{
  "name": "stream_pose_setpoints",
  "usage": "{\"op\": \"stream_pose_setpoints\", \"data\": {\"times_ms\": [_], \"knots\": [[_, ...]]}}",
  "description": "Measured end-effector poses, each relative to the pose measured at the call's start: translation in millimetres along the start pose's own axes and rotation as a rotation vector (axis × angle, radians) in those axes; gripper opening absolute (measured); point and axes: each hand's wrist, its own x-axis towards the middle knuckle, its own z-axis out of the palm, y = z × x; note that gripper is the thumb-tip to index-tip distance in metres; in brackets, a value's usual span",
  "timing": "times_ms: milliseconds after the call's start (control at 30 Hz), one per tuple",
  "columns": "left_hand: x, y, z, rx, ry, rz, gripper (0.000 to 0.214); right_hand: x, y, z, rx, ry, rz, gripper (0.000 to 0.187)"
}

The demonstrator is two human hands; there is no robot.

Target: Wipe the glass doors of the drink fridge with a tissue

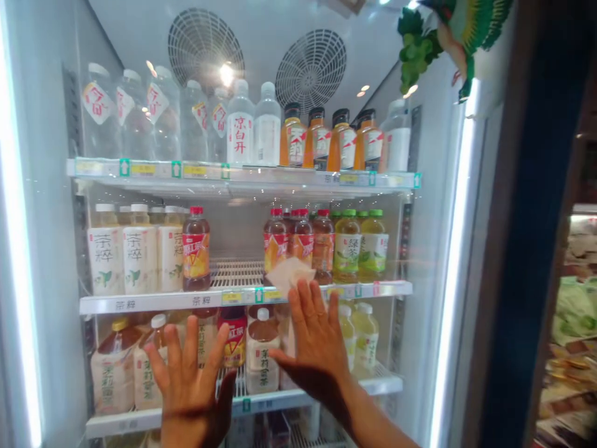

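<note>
The left hand (189, 379), spread open, rests flat on the glass door (236, 239) at 7 o'clock while the open right hand (314, 339) presses a pale cloth (285, 274) against it, apparently mid-wipe

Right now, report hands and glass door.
Left hand open, flat on glass door. Right hand open, pressing cloth to glass. Bottles shelved behind.

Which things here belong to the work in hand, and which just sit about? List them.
In hand: left hand, right hand, cloth under its fingers, glass door.
Sitting about: shelved bottles, fans, green toy bird.
</note>
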Motion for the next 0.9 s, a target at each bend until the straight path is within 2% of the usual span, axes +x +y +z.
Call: {"op": "stream_pose_setpoints", "data": {"times_ms": [100,133,233,300,333,433,500,600,667,833,900], "knots": [[15.1,31.5,11.4,-0.006,0.010,0.061,0.083,-27.3,20.5,-5.5,0.031,-0.008,-0.056,0.093],[19.3,41.8,15.5,-0.008,0.012,0.079,0.081,-35.2,32.0,-7.8,0.019,-0.008,-0.034,0.091],[29.6,73.2,27.2,-0.034,0.006,0.118,0.077,-54.6,71.9,-16.0,-0.037,0.034,0.230,0.086],[34.4,94.0,33.8,-0.061,0.000,0.138,0.077,-69.3,89.5,-20.2,-0.048,0.061,0.371,0.085],[36.1,103.7,36.9,-0.072,0.004,0.148,0.078,-77.6,94.1,-21.4,-0.049,0.061,0.377,0.086],[38.6,126.3,46.3,-0.079,0.015,0.180,0.078,-96.4,105.1,-24.7,-0.068,0.026,0.213,0.094],[38.6,134.8,53.0,-0.069,0.005,0.177,0.078,-96.0,122.8,-30.2,-0.073,0.014,0.196,0.092],[37.7,140.3,62.3,-0.031,-0.015,0.175,0.077,-86.4,157.9,-41.5,-0.054,0.030,0.360,0.085],[37.2,142.2,66.6,-0.016,-0.005,0.177,0.075,-91.7,167.8,-44.6,-0.036,0.028,0.421,0.085],[37.9,147.2,69.4,-0.023,0.020,0.157,0.073,-140.1,141.2,-38.3,-0.047,0.001,0.376,0.087],[38.4,148.4,69.2,-0.020,0.022,0.165,0.073,-138.1,142.6,-43.3,-0.058,-0.015,0.381,0.086]]}}
